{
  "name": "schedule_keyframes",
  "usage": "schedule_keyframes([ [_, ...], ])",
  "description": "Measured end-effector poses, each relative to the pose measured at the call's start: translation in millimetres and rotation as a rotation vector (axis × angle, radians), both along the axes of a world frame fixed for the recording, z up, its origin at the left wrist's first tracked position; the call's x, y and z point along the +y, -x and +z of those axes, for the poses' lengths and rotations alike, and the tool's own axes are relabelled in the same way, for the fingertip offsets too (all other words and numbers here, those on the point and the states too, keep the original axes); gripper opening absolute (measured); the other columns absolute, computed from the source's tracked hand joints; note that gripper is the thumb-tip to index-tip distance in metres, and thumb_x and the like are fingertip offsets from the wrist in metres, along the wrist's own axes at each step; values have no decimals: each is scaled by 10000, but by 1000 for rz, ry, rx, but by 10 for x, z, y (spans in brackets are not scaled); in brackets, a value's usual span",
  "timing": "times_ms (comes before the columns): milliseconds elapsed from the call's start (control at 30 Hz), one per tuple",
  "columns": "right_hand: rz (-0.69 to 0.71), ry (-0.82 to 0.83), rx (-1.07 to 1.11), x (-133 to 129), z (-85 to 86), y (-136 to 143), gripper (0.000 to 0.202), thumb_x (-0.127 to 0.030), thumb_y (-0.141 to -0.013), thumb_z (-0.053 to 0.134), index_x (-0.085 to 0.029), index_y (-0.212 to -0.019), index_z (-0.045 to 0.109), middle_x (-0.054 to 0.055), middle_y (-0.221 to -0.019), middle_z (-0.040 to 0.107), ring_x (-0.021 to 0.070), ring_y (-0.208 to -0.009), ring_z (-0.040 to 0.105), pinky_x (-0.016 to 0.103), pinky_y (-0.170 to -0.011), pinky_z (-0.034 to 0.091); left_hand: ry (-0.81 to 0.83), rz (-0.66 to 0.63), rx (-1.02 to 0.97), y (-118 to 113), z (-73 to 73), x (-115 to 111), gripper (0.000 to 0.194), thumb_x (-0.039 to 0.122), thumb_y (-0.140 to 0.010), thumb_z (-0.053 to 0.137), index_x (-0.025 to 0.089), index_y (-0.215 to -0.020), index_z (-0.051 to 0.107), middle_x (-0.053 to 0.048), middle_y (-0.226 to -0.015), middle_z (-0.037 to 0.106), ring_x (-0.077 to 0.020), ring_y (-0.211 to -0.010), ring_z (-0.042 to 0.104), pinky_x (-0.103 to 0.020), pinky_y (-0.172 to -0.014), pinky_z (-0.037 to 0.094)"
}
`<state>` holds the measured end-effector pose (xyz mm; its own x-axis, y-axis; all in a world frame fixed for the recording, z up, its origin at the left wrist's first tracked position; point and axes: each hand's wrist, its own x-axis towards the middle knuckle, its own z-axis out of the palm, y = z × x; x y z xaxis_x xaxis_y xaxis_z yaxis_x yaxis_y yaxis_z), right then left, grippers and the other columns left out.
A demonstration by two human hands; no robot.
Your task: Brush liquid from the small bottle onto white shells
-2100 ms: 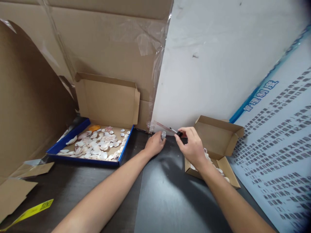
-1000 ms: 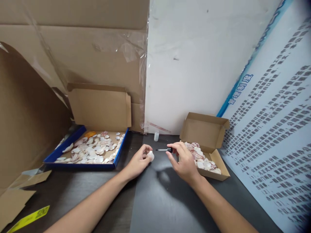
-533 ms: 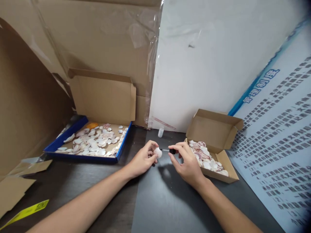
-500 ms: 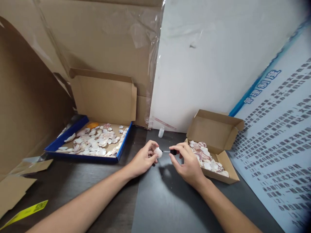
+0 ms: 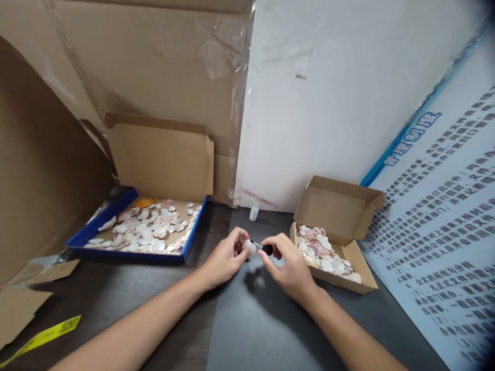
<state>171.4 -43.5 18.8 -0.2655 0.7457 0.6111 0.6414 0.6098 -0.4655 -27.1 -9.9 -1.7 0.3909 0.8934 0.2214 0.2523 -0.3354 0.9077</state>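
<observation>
My left hand (image 5: 228, 257) pinches a small white seashell (image 5: 250, 247) between thumb and fingers, over the grey mat. Facing it, my right hand (image 5: 290, 263) grips the black cap (image 5: 267, 250) of a brush applicator. The applicator's thin stem (image 5: 257, 244) points left, and its dark tip is at the shell's upper edge; I cannot tell whether they touch. Behind the hands a small translucent bottle (image 5: 253, 212) stands uncapped on the table.
At the left, a blue-edged box (image 5: 127, 254) with its lid raised holds many shells. A smaller cardboard box (image 5: 365, 268) of shells sits right of my right hand. Cardboard and a white board (image 5: 305, 129) wall the back; a yellow strip (image 5: 46, 335) lies front left.
My right hand has moved slightly left, bringing the brush closer to the shell. The shell has turned a little in my left hand. The whole view has shifted slightly.
</observation>
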Motion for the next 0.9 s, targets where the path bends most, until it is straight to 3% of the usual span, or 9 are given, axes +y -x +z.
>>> schedule_keyframes([
  [167,0,45,3,-24,4,1,43,-235,-912,582,-196,-896,577,-11,-742,559,116,-604,488,247,-598,396,-40,22,41,21,-7,16,234,232,-906,532,195,-1133,492,8,-841,631,-134,-761,546,-254,-710,408],
  [300,7,29,-33,-40,16,15,68,-258,-925,572,-198,-948,593,1,-784,572,122,-636,514,253,-636,409,-53,41,80,25,-6,27,171,258,-914,536,186,-1068,553,-9,-862,644,-138,-766,554,-252,-693,404],
  [467,-22,71,-118,-51,20,21,68,-246,-908,572,-200,-857,571,-8,-702,570,143,-634,506,278,-643,380,-30,25,47,12,21,10,148,317,-918,550,180,-975,549,-2,-826,627,-130,-738,552,-244,-670,407],
  [733,-95,63,-131,-39,37,-5,69,-263,-897,594,-200,-868,590,-3,-715,589,154,-648,512,293,-665,381,275,19,-203,6,88,56,292,442,-852,592,173,-812,488,19,-667,570,-113,-612,513,-229,-601,410],
  [900,-52,46,-104,-47,54,-8,97,-291,-925,578,-200,-930,611,15,-778,615,156,-683,536,294,-685,399,329,-10,-232,5,91,61,331,473,-818,631,161,-807,523,0,-683,602,-119,-632,537,-233,-614,424],
])
